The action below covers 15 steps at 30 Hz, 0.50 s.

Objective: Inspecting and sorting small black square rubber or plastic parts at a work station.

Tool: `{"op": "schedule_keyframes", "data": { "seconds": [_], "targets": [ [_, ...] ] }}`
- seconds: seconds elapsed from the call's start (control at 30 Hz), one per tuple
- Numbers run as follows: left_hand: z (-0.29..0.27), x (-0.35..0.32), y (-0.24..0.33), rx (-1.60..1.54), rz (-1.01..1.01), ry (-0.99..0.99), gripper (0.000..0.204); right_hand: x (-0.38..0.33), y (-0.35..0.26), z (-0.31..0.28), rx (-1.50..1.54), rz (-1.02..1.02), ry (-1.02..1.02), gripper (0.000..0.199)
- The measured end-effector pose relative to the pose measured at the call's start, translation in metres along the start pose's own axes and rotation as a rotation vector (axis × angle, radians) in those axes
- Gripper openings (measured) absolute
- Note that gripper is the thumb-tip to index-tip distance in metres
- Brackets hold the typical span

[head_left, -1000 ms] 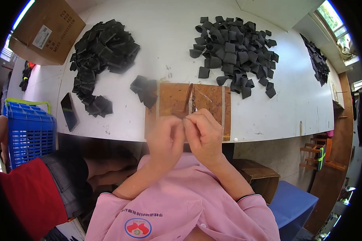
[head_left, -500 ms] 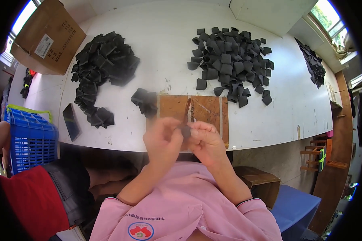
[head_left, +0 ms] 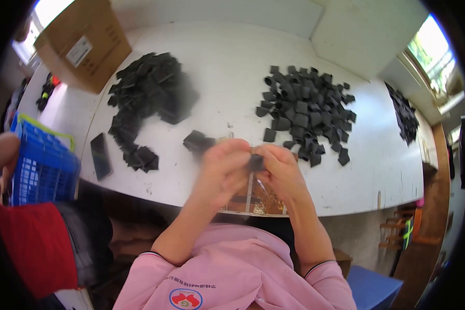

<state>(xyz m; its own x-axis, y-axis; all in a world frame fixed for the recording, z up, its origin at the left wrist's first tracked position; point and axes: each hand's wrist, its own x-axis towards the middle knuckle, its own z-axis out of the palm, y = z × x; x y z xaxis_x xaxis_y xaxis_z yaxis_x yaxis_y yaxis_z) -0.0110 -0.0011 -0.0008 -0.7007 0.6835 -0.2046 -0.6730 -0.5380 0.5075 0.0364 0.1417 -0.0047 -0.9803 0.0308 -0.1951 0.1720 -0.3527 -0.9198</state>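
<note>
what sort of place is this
Likely a workshop or small factory room: a long white worktable bears heaps of small black fabric-like pieces, and a cardboard carton stands at its left.

Fisheye view; bright daylight, partial motion blur.
Windows (head_left: 431, 57) at upper left and upper right, largely blown out; pale sheen on worktop (head_left: 356, 178), deep shadow beneath. Left hand (head_left: 221, 173) smeared; left dark pile (head_left: 150, 88) fuzzy along right side; box (head_left: 82, 39) lettering soft; edges bowed, corners black.

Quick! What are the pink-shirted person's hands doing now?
Left hand: blurred, beside a black piece; can't tell if it grips.
Right hand: closed, holding the black piece.
</note>
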Motion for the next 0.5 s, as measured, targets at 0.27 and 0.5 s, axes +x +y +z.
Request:
{"op": "schedule_keyframes", "data": {
  "seconds": [0.27, 0.5],
  "targets": [
    [0.01, 0.014, -0.031, 0.073, 0.272, -0.018, 0.009, -0.012, 0.003, 0.004, 0.015, -0.21, 0.214, 0.017],
    [0.014, -0.001, -0.027, 0.247, 0.369, 0.019, 0.004, -0.003, 0.009, -0.045, 0.324, 0.078, -0.448, 0.026]
  ]
}}
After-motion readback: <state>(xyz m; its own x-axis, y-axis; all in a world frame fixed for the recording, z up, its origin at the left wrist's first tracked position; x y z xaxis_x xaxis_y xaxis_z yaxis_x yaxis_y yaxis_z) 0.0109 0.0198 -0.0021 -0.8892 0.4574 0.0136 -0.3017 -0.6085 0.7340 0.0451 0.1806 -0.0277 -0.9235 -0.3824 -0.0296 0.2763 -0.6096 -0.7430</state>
